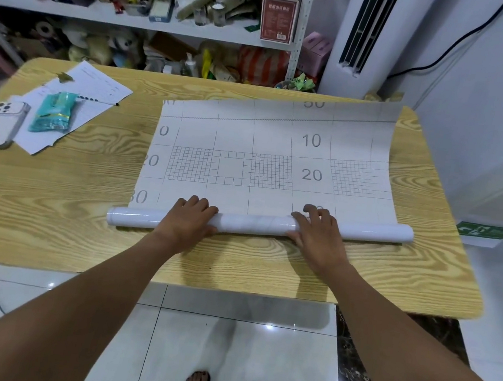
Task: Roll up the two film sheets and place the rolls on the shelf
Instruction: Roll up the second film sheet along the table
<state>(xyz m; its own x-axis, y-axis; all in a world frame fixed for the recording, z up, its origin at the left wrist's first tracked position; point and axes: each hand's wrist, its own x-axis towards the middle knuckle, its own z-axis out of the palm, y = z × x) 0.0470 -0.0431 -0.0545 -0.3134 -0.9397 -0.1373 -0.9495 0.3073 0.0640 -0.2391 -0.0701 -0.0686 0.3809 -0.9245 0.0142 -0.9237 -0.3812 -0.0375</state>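
A white film sheet [274, 148] with a printed grid and numbers lies spread on the wooden table [53, 197]. Its near end is wound into a glossy white roll [252, 223] that runs left to right. My left hand [191, 216] grips the roll left of its middle, fingers curled over the top and thumb on the near side. My right hand [318, 231] grips it right of the middle the same way. The sheet's far right corner curls up off the table. Only one sheet is plainly visible; whether a second lies under it I cannot tell.
A white shelf unit [138, 21] packed with boxes, jars and bags stands behind the table. On the table's left lie a phone [0, 124], a teal packet [52, 112], papers and a pen. A white air conditioner [364, 36] stands at the back right.
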